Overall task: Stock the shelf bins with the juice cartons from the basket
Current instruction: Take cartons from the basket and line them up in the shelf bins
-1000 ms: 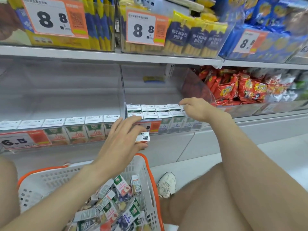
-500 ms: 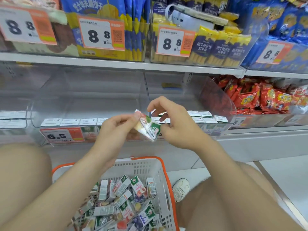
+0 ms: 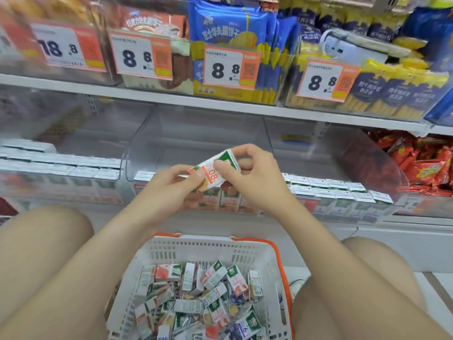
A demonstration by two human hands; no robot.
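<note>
Holding: both hands share one juice carton, tilted.
Left hand: fingers pinching its near-left end.
Right hand: fingers pinching its far-right end.
Basket: near, below hands.

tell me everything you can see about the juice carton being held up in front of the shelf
The juice carton is a small rectangular box that looks like printed paperboard, mostly white with a green end panel, peach-coloured fruit art and an orange-red "80". It is tilted, green end up and to the right. Both hands pinch it: left hand at the lower end, right hand over the upper end, fingers partly covering the print. It is held in the air before the clear bin, above the basket.
</note>
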